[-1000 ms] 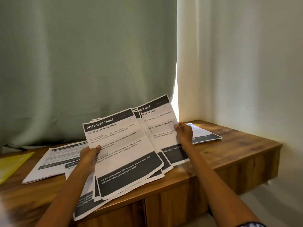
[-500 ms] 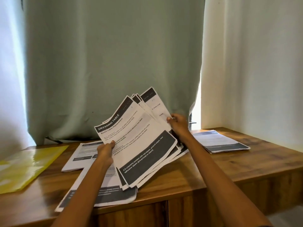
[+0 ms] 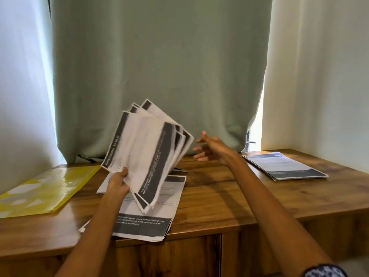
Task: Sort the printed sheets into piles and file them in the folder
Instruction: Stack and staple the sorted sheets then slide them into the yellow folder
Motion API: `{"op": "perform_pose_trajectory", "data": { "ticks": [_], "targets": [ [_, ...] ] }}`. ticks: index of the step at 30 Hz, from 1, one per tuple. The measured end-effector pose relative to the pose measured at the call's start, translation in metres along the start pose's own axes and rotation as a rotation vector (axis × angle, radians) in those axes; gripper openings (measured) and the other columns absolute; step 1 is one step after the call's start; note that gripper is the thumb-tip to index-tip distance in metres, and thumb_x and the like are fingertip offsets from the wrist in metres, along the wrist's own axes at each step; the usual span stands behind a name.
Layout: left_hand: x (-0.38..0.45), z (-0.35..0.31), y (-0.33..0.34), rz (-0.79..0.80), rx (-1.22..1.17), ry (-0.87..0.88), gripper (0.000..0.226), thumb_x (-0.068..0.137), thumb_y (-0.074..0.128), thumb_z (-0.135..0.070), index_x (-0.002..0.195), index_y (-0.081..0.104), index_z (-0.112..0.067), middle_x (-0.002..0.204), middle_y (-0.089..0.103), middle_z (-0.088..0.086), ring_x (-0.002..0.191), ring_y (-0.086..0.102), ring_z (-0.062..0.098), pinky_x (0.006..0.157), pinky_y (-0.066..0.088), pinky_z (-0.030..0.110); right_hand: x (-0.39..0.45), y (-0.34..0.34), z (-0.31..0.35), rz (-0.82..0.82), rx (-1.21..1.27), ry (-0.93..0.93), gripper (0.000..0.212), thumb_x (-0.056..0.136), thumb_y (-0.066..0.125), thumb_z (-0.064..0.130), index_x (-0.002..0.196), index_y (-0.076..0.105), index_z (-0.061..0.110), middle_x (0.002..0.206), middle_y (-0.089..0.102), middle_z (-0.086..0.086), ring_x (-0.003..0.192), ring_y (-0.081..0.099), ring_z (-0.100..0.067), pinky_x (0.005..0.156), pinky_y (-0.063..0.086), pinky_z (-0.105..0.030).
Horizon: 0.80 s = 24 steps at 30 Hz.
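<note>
My left hand [image 3: 117,181] grips a fanned bundle of printed sheets [image 3: 147,150] by its lower left edge, tilted up above the desk. The top sheet has dark bands and is blurred. My right hand [image 3: 211,146] hovers just right of the bundle with fingers spread, holding nothing. Under the bundle lies a pile of sheets [image 3: 151,220] reaching the desk's front edge. Another pile of sheets [image 3: 283,166] lies flat at the right. A yellow folder [image 3: 44,188] lies at the left end of the desk.
The wooden desk [image 3: 219,196] has a cabinet front below. A green curtain [image 3: 159,76] hangs right behind it, with white walls at both sides. Bare wood shows between the middle pile and the right pile.
My right hand has let go of the bundle and moved off to the right, open. The left hand alone has swung the sheets steeper and leftward. The view has shifted left.
</note>
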<state>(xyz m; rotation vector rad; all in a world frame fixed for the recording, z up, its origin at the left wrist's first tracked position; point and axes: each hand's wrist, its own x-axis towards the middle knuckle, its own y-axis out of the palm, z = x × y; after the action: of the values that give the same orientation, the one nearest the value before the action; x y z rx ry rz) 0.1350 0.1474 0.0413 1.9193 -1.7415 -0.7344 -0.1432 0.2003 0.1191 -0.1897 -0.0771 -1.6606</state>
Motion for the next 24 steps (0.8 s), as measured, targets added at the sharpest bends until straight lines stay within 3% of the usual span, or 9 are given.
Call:
{"op": "perform_pose_trajectory", "data": {
  "ticks": [2, 4, 6, 9, 11, 13, 15, 17, 24],
  "targets": [
    [0.003, -0.015, -0.013, -0.061, 0.061, 0.005, 0.039, 0.098, 0.04, -0.006, 0.137, 0.042, -0.009, 0.133, 0.05, 0.008, 0.123, 0.047, 0.03, 0.102, 0.038, 0.048, 0.003, -0.001, -0.012, -0.009, -0.097, 0.068, 0.033, 0.098, 0.043, 0.038, 0.109, 0.054, 0.009, 0.091, 0.066, -0.012, 0.058, 0.068, -0.019, 0.049, 0.055, -0.027],
    [0.007, -0.025, -0.029, -0.147, 0.114, -0.02, 0.034, 0.096, 0.046, -0.007, 0.129, 0.049, -0.014, 0.121, 0.058, 0.006, 0.107, 0.057, 0.029, 0.096, 0.044, 0.048, 0.005, 0.003, -0.026, -0.009, -0.218, 0.154, 0.034, 0.097, 0.05, 0.03, 0.119, 0.052, 0.004, 0.093, 0.067, -0.013, 0.064, 0.067, -0.021, 0.048, 0.055, -0.027],
    [0.009, -0.035, -0.044, -0.205, 0.21, -0.007, 0.035, 0.094, 0.05, -0.006, 0.127, 0.05, -0.015, 0.117, 0.059, 0.005, 0.091, 0.061, 0.028, 0.091, 0.047, 0.047, 0.009, 0.013, -0.042, -0.005, -0.322, 0.238, 0.032, 0.095, 0.054, 0.025, 0.116, 0.055, 0.0, 0.091, 0.067, -0.014, 0.064, 0.066, -0.021, 0.051, 0.057, -0.027],
    [0.016, -0.04, -0.058, -0.286, 0.384, 0.023, 0.032, 0.092, 0.052, -0.003, 0.124, 0.05, -0.009, 0.109, 0.061, 0.012, 0.094, 0.059, 0.031, 0.092, 0.046, 0.047, 0.013, 0.031, -0.071, -0.046, -0.445, 0.33, 0.022, 0.091, 0.06, 0.02, 0.104, 0.06, 0.002, 0.094, 0.066, -0.014, 0.072, 0.065, -0.02, 0.064, 0.058, -0.027],
    [0.016, -0.044, -0.066, -0.316, 0.438, 0.011, 0.012, 0.092, 0.052, -0.002, 0.104, 0.054, -0.007, 0.098, 0.06, 0.014, 0.084, 0.058, 0.032, 0.093, 0.045, 0.047, 0.017, 0.041, -0.09, -0.09, -0.508, 0.348, 0.018, 0.089, 0.061, 0.02, 0.102, 0.061, 0.006, 0.099, 0.065, -0.012, 0.08, 0.064, -0.018, 0.073, 0.057, -0.027],
    [0.022, -0.047, -0.076, -0.356, 0.497, -0.001, 0.007, 0.092, 0.052, 0.001, 0.089, 0.052, -0.005, 0.116, 0.059, 0.016, 0.094, 0.058, 0.035, 0.094, 0.044, 0.048, 0.022, 0.049, -0.103, -0.125, -0.607, 0.302, 0.02, 0.088, 0.063, 0.023, 0.101, 0.061, 0.008, 0.1, 0.064, -0.009, 0.085, 0.064, -0.018, 0.079, 0.056, -0.028],
    [0.033, -0.049, -0.087, -0.385, 0.546, 0.017, 0.018, 0.091, 0.052, 0.003, 0.108, 0.056, 0.0, 0.126, 0.055, 0.017, 0.112, 0.054, 0.037, 0.097, 0.043, 0.05, 0.028, 0.055, -0.112, -0.181, -0.709, 0.211, 0.025, 0.084, 0.068, 0.025, 0.102, 0.061, 0.01, 0.101, 0.065, -0.009, 0.088, 0.065, -0.02, 0.083, 0.056, -0.033],
    [0.045, -0.05, -0.098, -0.404, 0.616, 0.021, 0.034, 0.089, 0.053, 0.005, 0.123, 0.052, 0.0, 0.128, 0.055, 0.021, 0.115, 0.053, 0.04, 0.098, 0.043, 0.051, 0.033, 0.06, -0.116, -0.223, -0.757, 0.131, 0.035, 0.08, 0.072, 0.026, 0.109, 0.057, 0.013, 0.107, 0.063, -0.007, 0.093, 0.062, -0.02, 0.085, 0.054, -0.035],
    [0.025, -0.039, -0.092, -0.434, 0.759, 0.076, 0.032, 0.091, 0.052, 0.004, 0.122, 0.049, 0.011, 0.127, 0.052, 0.028, 0.112, 0.052, 0.039, 0.093, 0.042, 0.044, 0.047, 0.068, -0.119, -0.189, -0.769, 0.103, 0.051, 0.079, 0.074, 0.022, 0.122, 0.048, 0.012, 0.121, 0.056, -0.009, 0.108, 0.055, -0.023, 0.089, 0.049, -0.031]
  ]
}}
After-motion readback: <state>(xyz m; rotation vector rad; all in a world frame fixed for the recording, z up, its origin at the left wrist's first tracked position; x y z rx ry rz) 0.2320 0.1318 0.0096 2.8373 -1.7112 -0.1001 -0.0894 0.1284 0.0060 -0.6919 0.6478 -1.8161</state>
